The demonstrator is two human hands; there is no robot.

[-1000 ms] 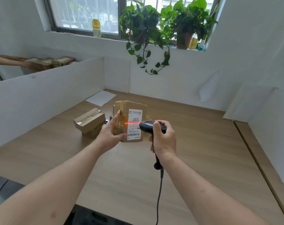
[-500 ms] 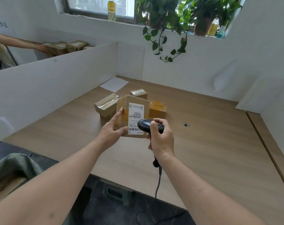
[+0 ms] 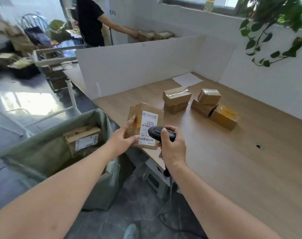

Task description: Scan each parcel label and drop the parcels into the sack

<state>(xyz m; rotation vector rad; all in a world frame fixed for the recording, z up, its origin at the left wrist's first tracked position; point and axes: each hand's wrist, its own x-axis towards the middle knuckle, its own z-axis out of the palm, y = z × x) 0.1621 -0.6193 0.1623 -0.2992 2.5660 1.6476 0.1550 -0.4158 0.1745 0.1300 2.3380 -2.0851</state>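
My left hand (image 3: 123,139) grips a brown cardboard parcel (image 3: 146,118) by its left edge, white label facing me, over the table's near left corner. My right hand (image 3: 171,146) holds a black handheld scanner (image 3: 157,132) just in front of the label's barcode; no red beam shows. A grey-green sack (image 3: 43,152) stands open on the floor to the left, below the table edge, with a labelled parcel (image 3: 83,139) inside. Several more brown parcels (image 3: 177,99) lie on the wooden table (image 3: 241,169) further back, one of them (image 3: 224,117) yellowish.
White partition walls (image 3: 138,66) fence the table on the left and at the back. A white sheet (image 3: 187,79) lies in the far corner. Another person (image 3: 91,21) works at the neighbouring desk beyond the partition. The scanner cable (image 3: 171,187) hangs off the table edge. Clutter fills the floor at left.
The red scan line on the label has gone out. My view has swung left and down, bringing the sack into sight, and both hands with parcel and scanner have shifted toward the table's left edge.
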